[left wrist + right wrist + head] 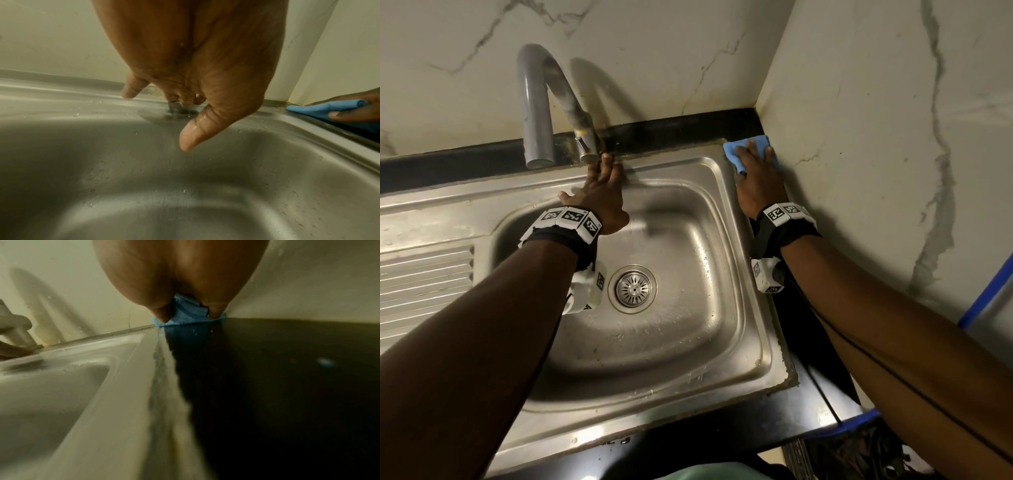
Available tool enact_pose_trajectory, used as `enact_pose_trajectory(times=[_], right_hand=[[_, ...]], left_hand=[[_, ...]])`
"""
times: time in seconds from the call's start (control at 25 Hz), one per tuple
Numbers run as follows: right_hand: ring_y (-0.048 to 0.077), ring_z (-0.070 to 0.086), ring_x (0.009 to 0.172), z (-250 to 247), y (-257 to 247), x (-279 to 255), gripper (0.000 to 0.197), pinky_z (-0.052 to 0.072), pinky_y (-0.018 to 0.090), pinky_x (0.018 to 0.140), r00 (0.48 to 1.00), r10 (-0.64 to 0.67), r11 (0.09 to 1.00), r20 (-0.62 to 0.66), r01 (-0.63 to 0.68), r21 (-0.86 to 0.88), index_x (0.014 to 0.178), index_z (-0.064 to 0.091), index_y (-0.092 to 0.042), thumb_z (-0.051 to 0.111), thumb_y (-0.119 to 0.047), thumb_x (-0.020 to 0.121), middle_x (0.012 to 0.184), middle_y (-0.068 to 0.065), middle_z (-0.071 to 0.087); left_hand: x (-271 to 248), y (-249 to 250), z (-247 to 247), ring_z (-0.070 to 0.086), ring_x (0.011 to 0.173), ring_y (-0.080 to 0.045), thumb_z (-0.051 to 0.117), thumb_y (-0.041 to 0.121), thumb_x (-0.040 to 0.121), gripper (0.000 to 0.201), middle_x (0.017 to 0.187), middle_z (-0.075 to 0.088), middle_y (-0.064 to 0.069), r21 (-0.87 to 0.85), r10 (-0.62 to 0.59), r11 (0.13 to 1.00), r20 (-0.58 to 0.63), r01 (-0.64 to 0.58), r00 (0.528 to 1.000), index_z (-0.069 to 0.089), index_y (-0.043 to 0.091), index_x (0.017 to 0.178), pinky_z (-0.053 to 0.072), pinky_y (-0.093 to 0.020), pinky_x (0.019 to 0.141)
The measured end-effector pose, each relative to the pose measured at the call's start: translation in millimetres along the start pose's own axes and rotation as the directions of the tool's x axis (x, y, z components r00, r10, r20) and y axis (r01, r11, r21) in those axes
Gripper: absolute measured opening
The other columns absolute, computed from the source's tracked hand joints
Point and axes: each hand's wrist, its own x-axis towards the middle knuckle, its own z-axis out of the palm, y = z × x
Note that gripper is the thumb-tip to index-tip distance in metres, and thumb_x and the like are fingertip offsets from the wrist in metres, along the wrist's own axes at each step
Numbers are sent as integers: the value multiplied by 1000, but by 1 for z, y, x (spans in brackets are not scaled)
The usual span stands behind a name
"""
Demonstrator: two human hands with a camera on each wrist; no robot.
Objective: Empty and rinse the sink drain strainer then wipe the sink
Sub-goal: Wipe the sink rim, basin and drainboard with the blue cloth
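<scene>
The round metal drain strainer [633, 289] sits in the drain of the steel sink [698, 219], which is dotted with water drops. My left hand [602, 181] reaches over the basin to the back rim. Its middle fingertips touch the metal at the base of the grey tap [536, 102], while the thumb and forefinger are spread away [191, 134]. My right hand [756, 171] lies flat on a folded blue cloth [732, 150] at the sink's back right corner, pressing it onto the rim and the black counter. The cloth [189, 314] bunches under the palm.
Marble-look walls close in behind and to the right [876, 120]. A narrow black counter strip [801, 325] runs right of the sink, and a ribbed drainboard [424, 274] lies to the left. Blue tape [983, 298] marks the right edge. The tap's spout overhangs the back left of the basin.
</scene>
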Motion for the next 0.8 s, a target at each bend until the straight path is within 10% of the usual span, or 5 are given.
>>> enact_pose_trajectory(times=[0.4,0.8], right_hand=[[37,23,146,-8,-14,71,53,32,51,115,999,-27,1000,-32,28,12,149,37,-22,46,-11,98,160,7,25],[41,-1,151,16,-94,63,59,13,58,119,992,-63,998,107,60,37,154,28,-30,41,-12,99,166,3,7]], left_hand=[[1,2,2,-14,159,-28,71,27,94,108,171,-25,4,6,-17,1000,-26,17,1000,-10,25,166,15,-80,116],[2,-4,-5,-21,158,-24,68,22,94,107,169,-29,8,-50,5,999,48,-2,999,-12,27,165,15,-81,115]])
